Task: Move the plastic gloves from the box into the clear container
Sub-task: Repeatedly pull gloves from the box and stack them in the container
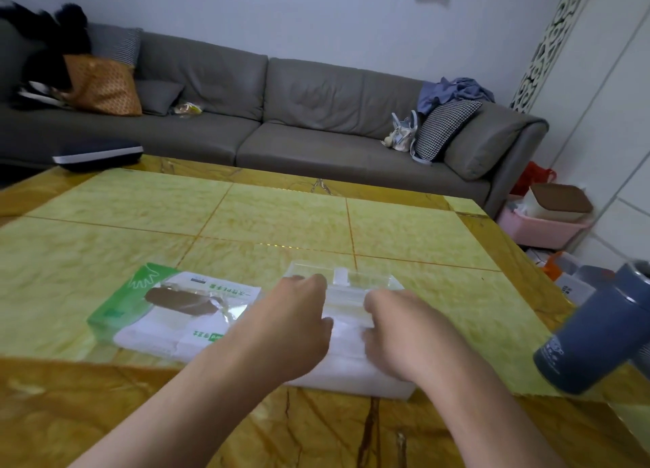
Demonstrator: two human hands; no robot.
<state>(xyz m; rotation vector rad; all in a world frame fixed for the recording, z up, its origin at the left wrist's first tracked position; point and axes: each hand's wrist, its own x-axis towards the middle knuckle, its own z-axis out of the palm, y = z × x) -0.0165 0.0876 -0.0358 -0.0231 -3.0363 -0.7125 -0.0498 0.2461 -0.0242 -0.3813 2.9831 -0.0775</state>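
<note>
Two bare forearms reach in from the bottom edge of the frame, across a glossy yellow stone table with amber borders. The left hand and right hand sit close together at lower centre, both with fingers curled down onto a clear container that rests on the table. Whether the fingers are pinching the gloves or only the container's edge cannot be told. The hands cover much of the container's middle.

The container is a see-through rectangular case with its lid tipped open at the far side. Inside lies a white, cloudy stack of plastic gloves, filling the near part of the case between the two hands.

Just left of the container, touching the left wrist in the view, lies the flat glove box. It is white with green edges and a green hand outline, and its torn oval window shows a dark opening.

At the right edge, a blue-grey flask stands near the table corner, well apart from the hands.

Beyond the table, across the upper half of the frame, runs a long grey sofa holding cushions, a small bag and crumpled clothing. A pink basket sits on the floor at far right.
</note>
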